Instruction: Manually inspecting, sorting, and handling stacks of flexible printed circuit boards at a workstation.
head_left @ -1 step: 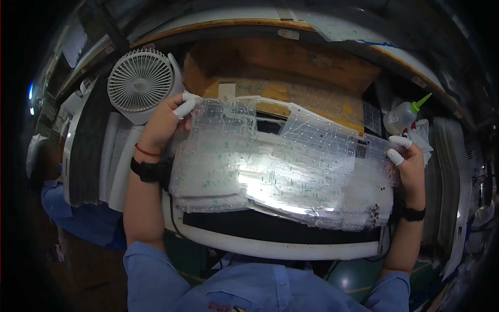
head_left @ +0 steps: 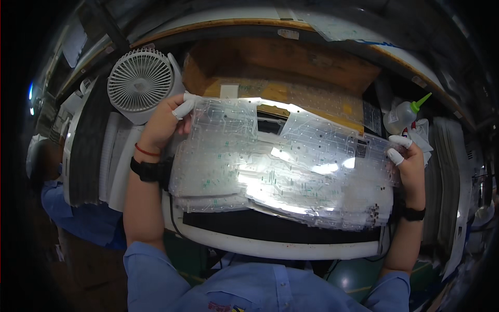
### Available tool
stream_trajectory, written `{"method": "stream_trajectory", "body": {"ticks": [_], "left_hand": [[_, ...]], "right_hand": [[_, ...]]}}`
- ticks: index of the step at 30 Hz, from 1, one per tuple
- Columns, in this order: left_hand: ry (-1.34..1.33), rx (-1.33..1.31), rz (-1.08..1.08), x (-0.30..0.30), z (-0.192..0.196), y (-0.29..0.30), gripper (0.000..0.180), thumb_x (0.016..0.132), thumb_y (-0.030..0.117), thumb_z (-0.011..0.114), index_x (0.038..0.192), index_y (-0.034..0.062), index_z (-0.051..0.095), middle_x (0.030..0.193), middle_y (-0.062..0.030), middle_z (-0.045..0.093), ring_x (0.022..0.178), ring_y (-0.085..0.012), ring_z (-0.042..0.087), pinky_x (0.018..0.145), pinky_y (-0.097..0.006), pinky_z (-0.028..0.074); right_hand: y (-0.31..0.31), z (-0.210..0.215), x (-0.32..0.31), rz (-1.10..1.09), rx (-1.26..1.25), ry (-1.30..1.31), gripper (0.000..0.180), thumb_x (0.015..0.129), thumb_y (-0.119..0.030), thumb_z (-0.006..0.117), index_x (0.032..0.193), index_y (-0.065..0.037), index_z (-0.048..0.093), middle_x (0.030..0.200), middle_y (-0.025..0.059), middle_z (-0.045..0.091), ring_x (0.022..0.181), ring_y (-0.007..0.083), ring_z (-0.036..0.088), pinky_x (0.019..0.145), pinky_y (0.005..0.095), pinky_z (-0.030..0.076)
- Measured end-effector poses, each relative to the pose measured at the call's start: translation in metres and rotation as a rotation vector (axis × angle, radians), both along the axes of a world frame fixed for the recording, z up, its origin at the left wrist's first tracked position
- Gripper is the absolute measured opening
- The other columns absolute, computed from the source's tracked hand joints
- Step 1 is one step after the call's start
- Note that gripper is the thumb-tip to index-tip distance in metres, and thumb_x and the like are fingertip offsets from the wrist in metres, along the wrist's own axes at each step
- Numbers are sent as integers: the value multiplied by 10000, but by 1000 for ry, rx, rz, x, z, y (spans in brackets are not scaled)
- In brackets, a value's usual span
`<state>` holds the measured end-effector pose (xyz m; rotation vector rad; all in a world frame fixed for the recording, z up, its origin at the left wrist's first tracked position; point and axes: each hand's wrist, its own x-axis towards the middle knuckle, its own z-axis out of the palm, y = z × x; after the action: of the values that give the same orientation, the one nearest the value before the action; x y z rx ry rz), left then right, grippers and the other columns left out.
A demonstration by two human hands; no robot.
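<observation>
A stack of clear plastic circuit sheets (head_left: 218,171), printed with pale traces and green marks, lies in front of me. My left hand (head_left: 167,120), white covers on its thumb and forefinger, pinches the far left corner of the top sheet (head_left: 319,130). At that sheet's right edge, my right hand (head_left: 410,161) is closed in a pinch, with similar white covers on two fingertips. The top sheet's far edge is raised a little and has a gap in its middle. Bright glare hides part of the stack.
A white fan (head_left: 140,80) stands at the far left. Behind the sheets is an open cardboard box (head_left: 280,57). To the right are a green-tipped squeeze bottle (head_left: 400,118) and stacked sheets (head_left: 447,177); another stack (head_left: 91,156) stands left, beside a person in blue (head_left: 78,208).
The top sheet has shifted and tilted slightly, and new glare spots show across its middle and far edge. My left fingers have moved a little; my right hand looks unchanged.
</observation>
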<state>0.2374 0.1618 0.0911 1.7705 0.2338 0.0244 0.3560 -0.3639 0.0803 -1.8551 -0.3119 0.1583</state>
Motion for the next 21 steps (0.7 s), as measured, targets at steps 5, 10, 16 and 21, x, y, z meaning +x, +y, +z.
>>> {"method": "stream_trajectory", "body": {"ticks": [5, 10, 16, 21], "left_hand": [[24, 28, -102, -3, -4, 0, 186, 952, 180, 599, 1046, 32, 661, 825, 10, 658, 589, -10, 516, 491, -147, 398], [-77, -70, -51, 4, -11, 7, 157, 962, 158, 578, 1015, 33, 656, 834, 1, 667, 603, -12, 518, 510, -155, 402], [-98, -145, 23, 7, -16, 12, 162, 975, 179, 568, 997, 45, 657, 825, -3, 671, 595, -17, 511, 518, -160, 392], [-83, -92, 60, 8, -17, 11, 180, 977, 212, 572, 980, 57, 664, 817, 13, 666, 604, -17, 504, 524, -162, 387]], "right_hand": [[1, 3, 0, -13, 13, 25, 378, 857, -67, 678, 1216, 1, 581, 856, 44, 672, 614, 64, 581, 523, 176, 428], [6, 7, -2, 19, 154, 77, 530, 875, -61, 655, 1358, 16, 450, 958, 76, 684, 753, 92, 639, 621, 176, 482], [4, 5, 1, 30, 342, 249, 451, 943, -64, 573, 1365, 22, 437, 1124, 127, 669, 879, 148, 681, 771, 236, 559], [-7, -3, 10, 10, 282, 230, 307, 980, -120, 541, 1258, 10, 526, 1050, 100, 681, 800, 124, 673, 685, 212, 545]]}}
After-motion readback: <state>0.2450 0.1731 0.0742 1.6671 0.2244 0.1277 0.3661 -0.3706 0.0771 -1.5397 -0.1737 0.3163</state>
